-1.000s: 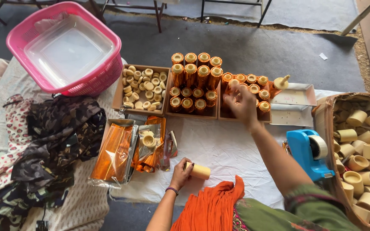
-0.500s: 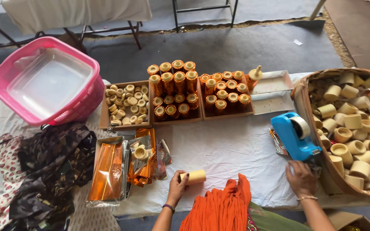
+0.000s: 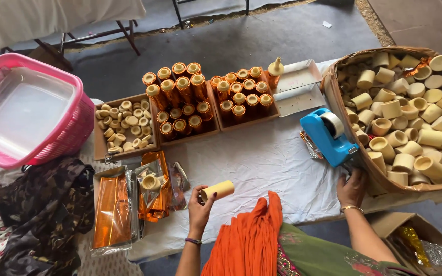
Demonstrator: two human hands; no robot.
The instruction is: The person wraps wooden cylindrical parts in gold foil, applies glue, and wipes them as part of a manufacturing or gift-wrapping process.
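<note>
Lower centre of frame: our left hand (image 3: 199, 206) grips one pale yellow cylinder (image 3: 218, 191), fingers closed round its left end, long axis running out rightward and slightly up. Lower right: our right hand (image 3: 352, 187) rests half-curled, holding nothing, just below the blue tape dispenser (image 3: 329, 137), touching the basket (image 3: 360, 158) of pale cylinders.

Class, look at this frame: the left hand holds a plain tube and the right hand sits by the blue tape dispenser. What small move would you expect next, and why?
Probably the right hand pulls a strip from the blue tape dispenser. It rests just below the dispenser, beside the basket, while the left hand holds the plain tube raised and bare, with orange foil sheets lying close by.
</note>
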